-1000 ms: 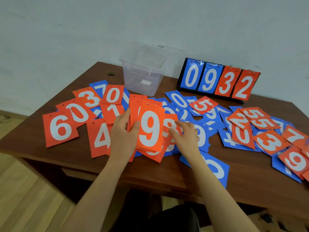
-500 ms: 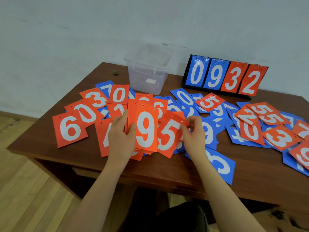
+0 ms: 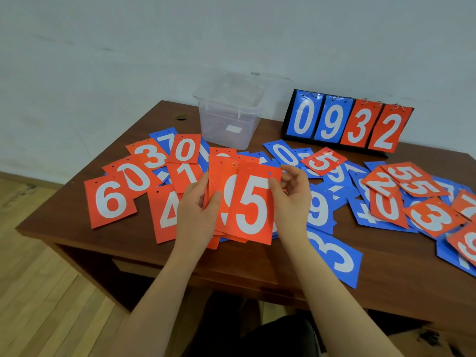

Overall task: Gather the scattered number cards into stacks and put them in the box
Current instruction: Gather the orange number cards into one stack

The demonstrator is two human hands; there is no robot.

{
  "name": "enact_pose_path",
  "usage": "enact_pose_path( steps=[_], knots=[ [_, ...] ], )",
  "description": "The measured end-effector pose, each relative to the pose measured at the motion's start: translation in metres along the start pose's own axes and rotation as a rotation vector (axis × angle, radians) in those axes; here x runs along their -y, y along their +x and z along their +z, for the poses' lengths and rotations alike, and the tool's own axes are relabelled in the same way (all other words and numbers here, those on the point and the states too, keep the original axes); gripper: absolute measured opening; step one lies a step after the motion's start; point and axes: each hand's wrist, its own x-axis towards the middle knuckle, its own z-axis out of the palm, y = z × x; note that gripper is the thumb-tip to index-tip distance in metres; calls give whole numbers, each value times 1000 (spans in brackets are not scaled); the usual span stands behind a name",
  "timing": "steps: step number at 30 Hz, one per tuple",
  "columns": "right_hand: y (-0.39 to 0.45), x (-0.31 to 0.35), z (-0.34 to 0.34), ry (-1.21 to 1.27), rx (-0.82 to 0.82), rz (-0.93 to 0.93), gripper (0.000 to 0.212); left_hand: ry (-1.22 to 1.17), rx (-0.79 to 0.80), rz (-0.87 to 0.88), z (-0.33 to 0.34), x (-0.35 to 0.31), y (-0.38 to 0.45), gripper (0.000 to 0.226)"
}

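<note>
the left hand gripped a stack of red cards above the surface, thumb across its face, fingers curled behind its left edge. the right hand pinched the red 5 by its right edge, thumb in front, laying it on the stack's face. the box stood well behind, other cards scattered around.

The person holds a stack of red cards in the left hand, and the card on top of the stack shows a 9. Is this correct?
Not quite. In the head view the left hand does hold the stack of red cards, but the top card shows a 5. The 9 lies under it, partly covered. The right hand touches the top card's edge.
</note>
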Motion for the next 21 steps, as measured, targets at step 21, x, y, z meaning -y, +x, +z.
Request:
enact_pose_path(
  steps=[21],
  knots=[
    [44,-53,-13,-954,191,252,73,51,-46,-39,9,21,22,57]
  ],
)
